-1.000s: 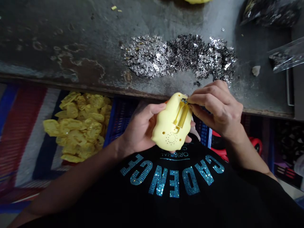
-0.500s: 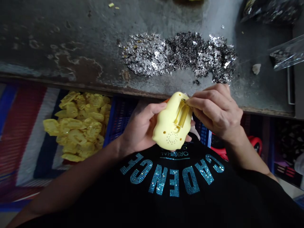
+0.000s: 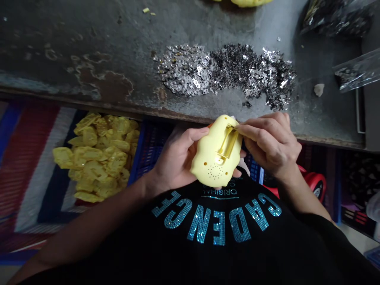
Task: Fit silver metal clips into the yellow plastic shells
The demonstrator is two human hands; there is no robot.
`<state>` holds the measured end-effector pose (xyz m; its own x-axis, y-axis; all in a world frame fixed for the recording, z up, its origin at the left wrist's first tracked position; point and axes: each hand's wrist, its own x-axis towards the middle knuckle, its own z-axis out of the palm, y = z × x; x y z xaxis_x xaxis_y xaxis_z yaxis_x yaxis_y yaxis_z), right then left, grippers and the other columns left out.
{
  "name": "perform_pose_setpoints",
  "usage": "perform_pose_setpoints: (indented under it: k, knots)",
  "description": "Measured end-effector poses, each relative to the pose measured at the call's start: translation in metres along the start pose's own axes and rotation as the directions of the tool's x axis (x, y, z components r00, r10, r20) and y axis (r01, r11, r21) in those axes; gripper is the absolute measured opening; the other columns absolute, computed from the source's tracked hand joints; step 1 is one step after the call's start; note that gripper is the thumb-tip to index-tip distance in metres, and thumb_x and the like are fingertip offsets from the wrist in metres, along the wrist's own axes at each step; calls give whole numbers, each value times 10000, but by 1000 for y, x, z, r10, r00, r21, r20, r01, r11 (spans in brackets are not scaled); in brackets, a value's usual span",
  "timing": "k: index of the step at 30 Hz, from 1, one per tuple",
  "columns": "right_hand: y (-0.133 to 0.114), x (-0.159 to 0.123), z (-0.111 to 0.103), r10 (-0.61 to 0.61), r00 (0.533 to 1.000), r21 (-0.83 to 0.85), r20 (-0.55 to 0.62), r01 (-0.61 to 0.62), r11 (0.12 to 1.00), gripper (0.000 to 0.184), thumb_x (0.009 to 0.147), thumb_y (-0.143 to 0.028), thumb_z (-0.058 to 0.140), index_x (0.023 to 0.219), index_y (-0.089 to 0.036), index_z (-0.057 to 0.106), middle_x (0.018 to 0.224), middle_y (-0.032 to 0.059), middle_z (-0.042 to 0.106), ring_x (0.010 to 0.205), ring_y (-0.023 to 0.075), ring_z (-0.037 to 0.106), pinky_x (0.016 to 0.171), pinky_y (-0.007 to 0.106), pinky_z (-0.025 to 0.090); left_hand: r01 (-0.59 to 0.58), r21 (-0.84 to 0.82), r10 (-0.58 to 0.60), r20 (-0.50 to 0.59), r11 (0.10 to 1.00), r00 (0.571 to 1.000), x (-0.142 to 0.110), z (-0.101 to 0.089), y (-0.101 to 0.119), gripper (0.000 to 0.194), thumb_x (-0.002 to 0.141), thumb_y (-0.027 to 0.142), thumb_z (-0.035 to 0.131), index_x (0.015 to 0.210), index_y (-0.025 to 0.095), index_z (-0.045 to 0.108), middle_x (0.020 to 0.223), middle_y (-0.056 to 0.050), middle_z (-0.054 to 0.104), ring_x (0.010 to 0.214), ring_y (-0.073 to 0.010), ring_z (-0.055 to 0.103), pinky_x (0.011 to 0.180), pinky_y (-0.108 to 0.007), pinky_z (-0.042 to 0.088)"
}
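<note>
A yellow plastic toy shell [image 3: 204, 158] with an uncovered battery compartment and a ring of small speaker holes faces up in front of my chest. My left hand [image 3: 181, 158] wraps round its left side and underside, thumb on the upper edge. The fingers of my right hand [image 3: 268, 140] are pinched together at the top end of the compartment, touching it. Whatever lies between those fingertips is too small and covered to make out. Beyond the hands, small shiny metal battery contacts [image 3: 185, 71] lie in piles on the metal bench [image 3: 127, 43].
Many yellow plastic shells [image 3: 95, 158] fill a spot at the left on striped cloth [image 3: 53, 170]. Clear bags [image 3: 356, 71] of metal parts lie at the right of the bench. A red wheeled object [image 3: 314, 184] stands below the right arm. Yellow pieces [image 3: 251, 2] show at the far edge.
My right fingertips have shifted slightly at the compartment's top end. The shell stays in my left hand. The view has tilted a little, showing more yellow at the top.
</note>
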<state>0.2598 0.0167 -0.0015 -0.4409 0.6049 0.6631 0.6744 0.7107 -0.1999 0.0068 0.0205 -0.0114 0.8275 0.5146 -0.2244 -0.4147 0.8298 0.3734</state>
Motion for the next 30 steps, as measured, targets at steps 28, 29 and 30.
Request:
perform_pose_setpoints:
  k: [28, 29, 30]
  knots:
    - [4, -9, 21, 327, 944, 494, 29, -298, 817, 305, 1015, -312, 868, 1316, -314, 824, 1117, 19, 882, 931, 203, 795, 830, 367, 642, -238, 923, 548, 36, 301, 835, -18, 10, -8, 537, 1107, 520, 781, 1501, 156, 820, 935, -42, 881, 710, -180, 796, 623, -224, 628]
    - [5, -8, 22, 400, 912, 560, 87, -377, 738, 286, 1007, -322, 883, 1288, -312, 836, 1097, 14, 876, 925, 191, 795, 838, 355, 640, -263, 928, 546, 80, 265, 834, -20, 5, -5, 535, 1136, 531, 729, 1522, 168, 804, 994, -62, 899, 763, -201, 832, 673, -242, 663]
    - [5, -7, 24, 479, 863, 637, 161, -461, 617, 273, 993, -345, 905, 1258, -308, 846, 1081, 10, 874, 925, 179, 799, 852, 343, 645, -284, 935, 546, 128, 212, 828, -23, 1, -2, 528, 1172, 517, 661, 1565, 183, 772, 1092, -87, 914, 844, -224, 865, 766, -277, 704]
